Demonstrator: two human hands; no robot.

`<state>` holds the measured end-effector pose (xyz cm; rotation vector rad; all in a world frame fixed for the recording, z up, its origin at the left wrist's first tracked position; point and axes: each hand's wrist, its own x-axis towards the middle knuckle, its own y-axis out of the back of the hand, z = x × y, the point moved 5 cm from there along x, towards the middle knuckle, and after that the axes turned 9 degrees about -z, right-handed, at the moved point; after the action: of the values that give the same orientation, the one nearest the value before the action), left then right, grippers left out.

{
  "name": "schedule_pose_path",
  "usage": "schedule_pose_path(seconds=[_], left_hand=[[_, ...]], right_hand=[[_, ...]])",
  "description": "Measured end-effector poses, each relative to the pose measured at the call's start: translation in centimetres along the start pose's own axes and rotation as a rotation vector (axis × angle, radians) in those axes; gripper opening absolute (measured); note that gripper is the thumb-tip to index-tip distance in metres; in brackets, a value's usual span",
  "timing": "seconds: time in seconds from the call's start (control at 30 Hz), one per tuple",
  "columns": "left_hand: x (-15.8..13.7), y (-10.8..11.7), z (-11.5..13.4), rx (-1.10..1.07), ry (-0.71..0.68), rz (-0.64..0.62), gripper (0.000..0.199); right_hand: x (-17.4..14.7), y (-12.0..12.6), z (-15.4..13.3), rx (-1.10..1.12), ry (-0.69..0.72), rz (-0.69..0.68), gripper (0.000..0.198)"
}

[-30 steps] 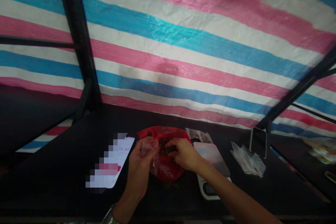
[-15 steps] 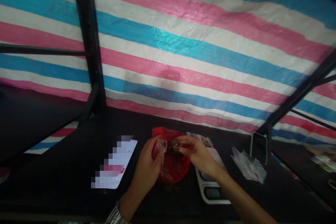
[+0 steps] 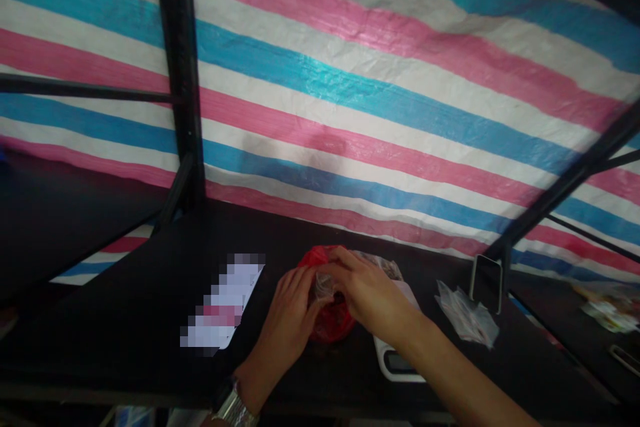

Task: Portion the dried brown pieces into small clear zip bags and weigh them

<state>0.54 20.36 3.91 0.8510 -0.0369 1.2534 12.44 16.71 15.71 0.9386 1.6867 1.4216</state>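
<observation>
My left hand, with a metal watch at the wrist, is closed on a small clear plastic bag whose mouth faces up. Right beside it, my right hand curls over the bag's mouth, fingers pinched down. The small clear cup it grips is mostly hidden behind the fingers. Both hands are above an opened red plastic bag; its dark contents are largely covered. A white digital scale lies under my right forearm, partly blocked from sight.
Behind the scale lies a clear bag of brown pieces. Several flat clear bags are at the right, by an upright phone. A lit, blurred-out screen lies left on the black table. Black frame posts and striped sheeting stand behind.
My right hand has moved left and turned over, bringing the cup of brown pieces from beside the small bag to its mouth. The view has shifted slightly.
</observation>
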Motion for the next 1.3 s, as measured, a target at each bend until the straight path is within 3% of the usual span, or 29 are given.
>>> schedule_pose_path(seconds=[0.13,0.23,0.47,0.67,0.83,1.0,1.3], left_hand=[[-0.3,0.5,-0.3,-0.005,0.026,0.023,0.037],[-0.7,1.3,-0.9,-0.051,0.106,0.090,0.039],[-2.1,1.9,-1.5,-0.142,0.297,0.201,0.037],[-1.4,1.0,-2.4,-0.431,0.375,-0.004,0.034],[0.1,1.1,-2.7,-0.627,0.340,-0.068,0.044],[0.3,1.1,-2.6,-0.773,0.385,-0.020,0.061],[0.8,1.3,-3.2,-0.674,0.345,0.000,0.053]], right_hand=[[0.3,0.4,0.5,0.070,0.044,0.076,0.062],[0.7,0.0,2.1,0.162,-0.042,0.146,0.052],[2.5,-3.3,3.3,-0.051,-0.203,-0.030,0.041],[4.0,-4.5,4.5,-0.080,-0.329,-0.083,0.039],[4.8,-5.4,5.1,0.067,-0.288,-0.063,0.044],[5.1,-6.2,5.4,0.260,-0.207,-0.024,0.034],[4.5,-8.0,7.5,0.710,-0.147,0.084,0.030]])
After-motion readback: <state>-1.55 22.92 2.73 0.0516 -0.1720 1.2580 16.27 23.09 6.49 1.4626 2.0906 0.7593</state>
